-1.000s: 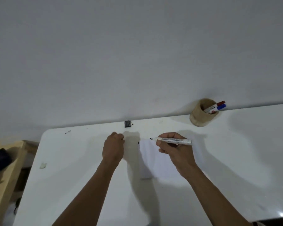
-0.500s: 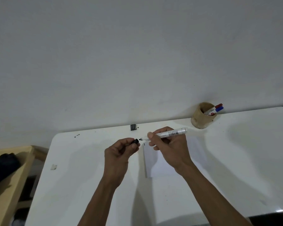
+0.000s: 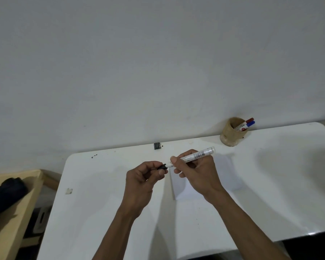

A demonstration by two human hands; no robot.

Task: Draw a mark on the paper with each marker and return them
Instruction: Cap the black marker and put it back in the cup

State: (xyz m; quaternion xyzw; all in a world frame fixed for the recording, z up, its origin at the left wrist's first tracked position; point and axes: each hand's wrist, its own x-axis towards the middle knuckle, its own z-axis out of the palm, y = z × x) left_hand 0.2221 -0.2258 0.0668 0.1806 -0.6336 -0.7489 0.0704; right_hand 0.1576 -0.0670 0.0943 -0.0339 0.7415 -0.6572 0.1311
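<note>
My right hand [image 3: 196, 172] grips a white marker [image 3: 197, 154] that points left, held above the white paper [image 3: 180, 186] on the table. My left hand [image 3: 144, 178] pinches the marker's black cap [image 3: 162, 167], which sits on or right at the marker's tip. A tan pen holder [image 3: 230, 135] stands at the back right against the wall, with a red-capped marker [image 3: 250, 120] and a blue-capped marker [image 3: 250, 123] leaning out of it.
The white table [image 3: 270, 184] runs to the wall. A small dark clip [image 3: 157, 146] lies at its back edge. A wooden shelf [image 3: 17, 203] with a black object [image 3: 5, 192] stands to the left, below table height.
Both hands rose off the paper and came together. The cap in my left hand moved onto the tip of the marker in my right hand.
</note>
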